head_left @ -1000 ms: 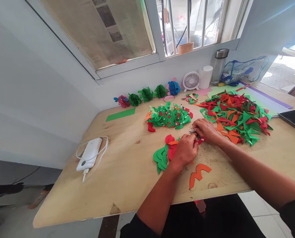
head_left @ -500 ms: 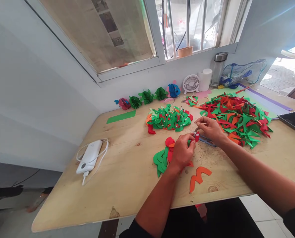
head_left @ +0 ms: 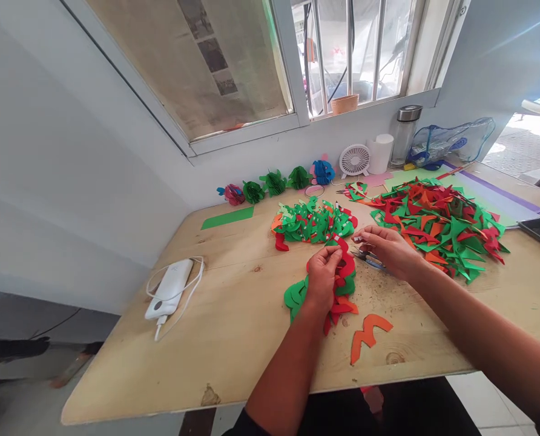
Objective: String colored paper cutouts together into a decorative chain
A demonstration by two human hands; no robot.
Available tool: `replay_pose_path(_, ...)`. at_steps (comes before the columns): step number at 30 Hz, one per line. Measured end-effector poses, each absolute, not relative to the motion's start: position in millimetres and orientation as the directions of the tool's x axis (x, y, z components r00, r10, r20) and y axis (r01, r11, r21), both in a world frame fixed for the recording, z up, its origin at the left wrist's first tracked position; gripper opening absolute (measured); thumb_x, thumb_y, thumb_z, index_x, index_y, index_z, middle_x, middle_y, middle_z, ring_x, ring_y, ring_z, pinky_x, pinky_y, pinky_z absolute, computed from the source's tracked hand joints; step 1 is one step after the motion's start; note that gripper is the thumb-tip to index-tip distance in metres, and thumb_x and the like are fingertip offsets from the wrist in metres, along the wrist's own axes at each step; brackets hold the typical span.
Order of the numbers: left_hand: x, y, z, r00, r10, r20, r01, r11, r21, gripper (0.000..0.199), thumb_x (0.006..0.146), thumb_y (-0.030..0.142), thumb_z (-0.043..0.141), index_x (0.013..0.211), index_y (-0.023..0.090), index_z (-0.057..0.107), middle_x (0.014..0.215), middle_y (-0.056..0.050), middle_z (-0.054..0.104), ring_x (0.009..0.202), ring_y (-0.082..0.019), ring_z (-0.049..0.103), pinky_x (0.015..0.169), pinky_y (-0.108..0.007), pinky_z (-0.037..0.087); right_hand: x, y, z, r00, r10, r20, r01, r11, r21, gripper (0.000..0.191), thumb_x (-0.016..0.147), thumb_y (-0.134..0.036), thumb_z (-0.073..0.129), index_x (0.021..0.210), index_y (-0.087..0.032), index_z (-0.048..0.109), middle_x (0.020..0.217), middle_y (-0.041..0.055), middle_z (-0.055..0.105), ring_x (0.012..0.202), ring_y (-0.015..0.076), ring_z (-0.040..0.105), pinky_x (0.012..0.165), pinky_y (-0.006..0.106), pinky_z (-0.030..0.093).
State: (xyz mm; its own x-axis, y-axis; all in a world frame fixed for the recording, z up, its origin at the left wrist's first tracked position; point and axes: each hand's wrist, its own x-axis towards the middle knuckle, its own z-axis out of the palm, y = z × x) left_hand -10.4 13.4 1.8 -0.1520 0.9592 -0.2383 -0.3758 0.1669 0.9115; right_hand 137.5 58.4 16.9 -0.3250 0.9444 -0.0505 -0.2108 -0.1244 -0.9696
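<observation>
My left hand [head_left: 323, 274] is closed, pinching a curved red paper cutout [head_left: 348, 263] between thumb and fingers. A small white patch shows near the cutout's upper end. My right hand [head_left: 385, 247], just to the right, has its fingertips pressed together on a small white piece [head_left: 358, 238] that looks like a bit of tape. Beneath the right hand lies a pair of scissors [head_left: 368, 260], partly covered by it. Green paper cutouts [head_left: 296, 295] are stacked under and left of my left forearm, with red and orange ones beside them. A wavy orange paper cutout [head_left: 370, 332] lies nearer the table edge.
Behind my hands is a pile of green and red cutouts [head_left: 313, 221] with white patches. A large heap of paper scraps [head_left: 442, 224] spreads to the right. A white power bank [head_left: 170, 289] with a cable lies left. A small fan [head_left: 354, 160] and glass bottle [head_left: 403, 138] stand by the wall.
My left hand has shifted left, and the red cutout now shows extended from its fingers. My right hand has moved slightly down, with a small white piece now visible at its fingertips.
</observation>
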Motion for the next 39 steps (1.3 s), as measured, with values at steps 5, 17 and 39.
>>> replay_pose_path(5, -11.3, 14.6, 1.0, -0.164, 0.954, -0.25, -0.414, 0.163, 0.895, 0.031, 0.06, 0.034, 0.071, 0.082, 0.014, 0.063, 0.061, 0.0, 0.062, 0.048, -0.007, 0.053, 0.046, -0.018, 0.04, 135.1, 55.0, 18.9, -0.362, 0.931, -0.046, -0.205, -0.128, -0.97, 0.023, 0.07, -0.041, 0.068, 0.077, -0.02, 0.063, 0.083, 0.0042, 0.061, 0.082, 0.0161, 0.056, 0.071, 0.029, 0.044)
replay_pose_path(17, -13.6, 13.9, 2.2, -0.196, 0.956, -0.22, -0.419, 0.121, 0.9, 0.037, 0.057, 0.032, 0.073, 0.087, 0.013, 0.062, 0.072, -0.007, 0.069, 0.062, -0.015, 0.063, 0.058, -0.024, 0.047, 134.6, 53.4, 15.4, -0.359, 0.932, -0.05, -0.166, -0.117, -0.979, 0.025, 0.069, -0.042, 0.069, 0.081, -0.02, 0.064, 0.081, 0.0037, 0.064, 0.077, 0.0157, 0.057, 0.069, 0.029, 0.042)
replay_pose_path(39, -15.7, 15.8, 1.2, -0.255, 0.946, -0.202, -0.363, 0.1, 0.927, 0.027, 0.056, 0.033, 0.075, 0.071, 0.013, 0.064, 0.059, -0.002, 0.064, 0.052, -0.01, 0.058, 0.052, -0.021, 0.044, 133.4, 50.2, 16.7, -0.395, 0.919, -0.018, -0.124, -0.073, -0.99, 0.029, 0.071, -0.043, 0.067, 0.089, -0.019, 0.065, 0.075, 0.0031, 0.065, 0.067, 0.0135, 0.056, 0.062, 0.028, 0.041)
